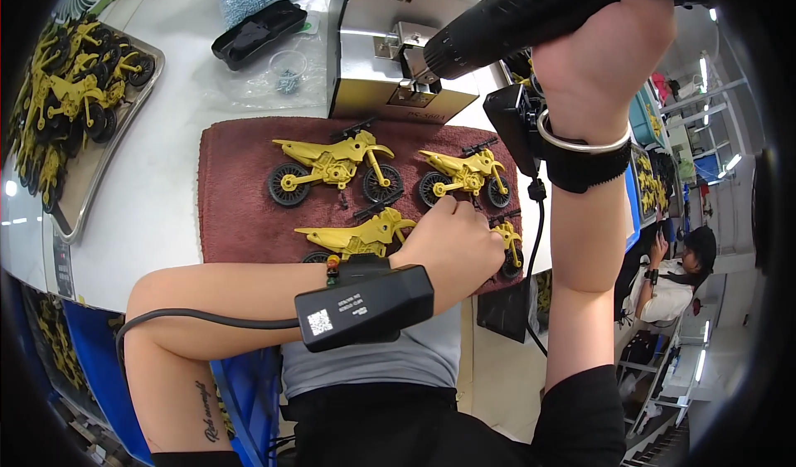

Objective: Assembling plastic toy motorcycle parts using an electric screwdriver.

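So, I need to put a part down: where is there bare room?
White tabletop between the metal tray and maroon towel; also the towel's left end, beside the yellow motorbikes. Crowded: the towel's right side, with motorbikes and the left hand.

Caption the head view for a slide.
Right hand holds a black power tool at a silver machine, left hand over yellow toy motorbikes on a maroon towel.

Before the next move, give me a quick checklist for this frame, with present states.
1. Right hand gripping the black driver: ok.
2. Driver's nose lined up with the silver machine's front: ok.
3. Screw on the driver's tip: cannot tell, too small.
4. Toy motorcycles on the maroon towel: ok, four visible.
5. Left hand clear of them: not ok, it partly covers one.
6. Left hand's grip: cannot tell, fingertips hidden.
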Demonstrator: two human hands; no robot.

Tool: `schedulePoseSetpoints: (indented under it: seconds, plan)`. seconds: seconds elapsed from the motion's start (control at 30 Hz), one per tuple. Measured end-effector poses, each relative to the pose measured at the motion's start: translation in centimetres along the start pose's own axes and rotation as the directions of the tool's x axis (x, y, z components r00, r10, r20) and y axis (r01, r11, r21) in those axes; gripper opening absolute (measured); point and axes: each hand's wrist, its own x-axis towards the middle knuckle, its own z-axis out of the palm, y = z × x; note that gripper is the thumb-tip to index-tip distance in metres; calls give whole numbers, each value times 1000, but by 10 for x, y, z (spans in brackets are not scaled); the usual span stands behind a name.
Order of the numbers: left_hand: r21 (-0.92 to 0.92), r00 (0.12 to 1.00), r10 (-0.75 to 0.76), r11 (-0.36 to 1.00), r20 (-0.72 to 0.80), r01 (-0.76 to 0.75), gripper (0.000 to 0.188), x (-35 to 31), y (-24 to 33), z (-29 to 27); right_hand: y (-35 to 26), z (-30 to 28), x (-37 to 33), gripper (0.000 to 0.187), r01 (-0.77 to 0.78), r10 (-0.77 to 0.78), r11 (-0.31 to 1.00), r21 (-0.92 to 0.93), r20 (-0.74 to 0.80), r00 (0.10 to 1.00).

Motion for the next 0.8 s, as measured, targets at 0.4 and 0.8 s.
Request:
schedulePoseSetpoints:
  seconds: [0.4,0.8]
  plan:
    - [52,1000,10,999,-16,-10,20,0,1,2,-6,-8,-8,37,50,-48,999,-12,149,988]
    - [-7,997,-20,1000,-74,20,16,0,0,3,-106,-62,-93,28,-224,224,969,-104,-15,974]
